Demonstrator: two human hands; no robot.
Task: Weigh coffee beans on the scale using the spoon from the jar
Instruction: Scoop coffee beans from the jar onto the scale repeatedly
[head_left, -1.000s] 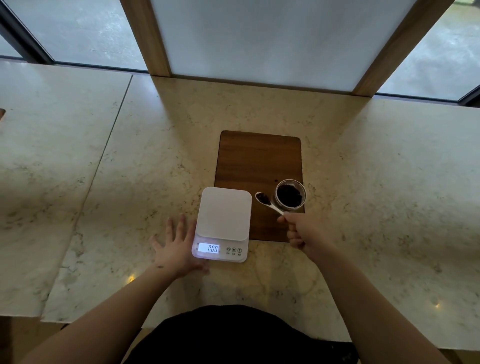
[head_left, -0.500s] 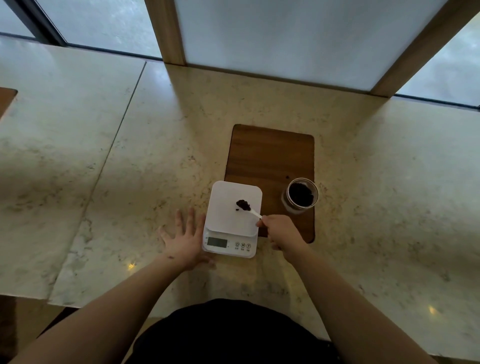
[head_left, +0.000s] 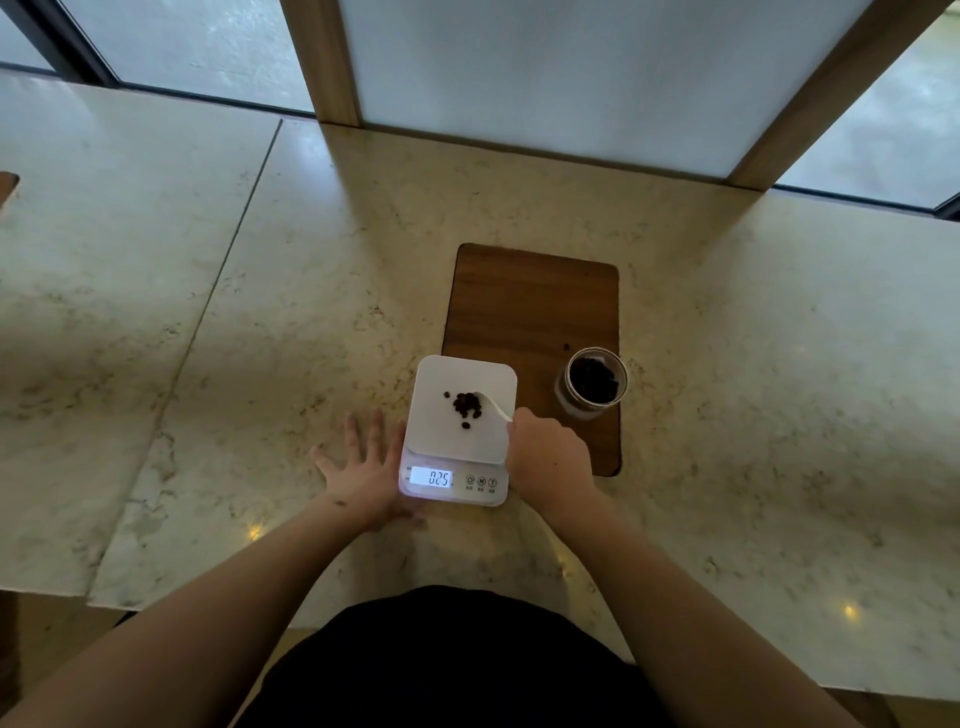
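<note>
A white kitchen scale (head_left: 441, 441) stands on the marble counter, its lit display reading 025. A small heap of dark coffee beans (head_left: 466, 406) lies on its platform. My right hand (head_left: 548, 454) grips a white spoon (head_left: 496, 408) whose bowl is tipped over the beans. My left hand (head_left: 363, 467) rests flat on the counter, fingers spread, touching the scale's left side. A glass jar (head_left: 592, 384) with coffee beans inside stands open on the wooden board, to the right of the scale.
The wooden board (head_left: 535, 312) lies behind the scale and under the jar. A seam (head_left: 228, 260) runs through the marble counter on the left. Wooden posts and window panes close off the far side. The counter's near edge is by my body.
My right hand carried the loaded spoon from beside the jar over the scale and tipped it; beans now lie on the platform and the display reads 025. My left hand stayed.
</note>
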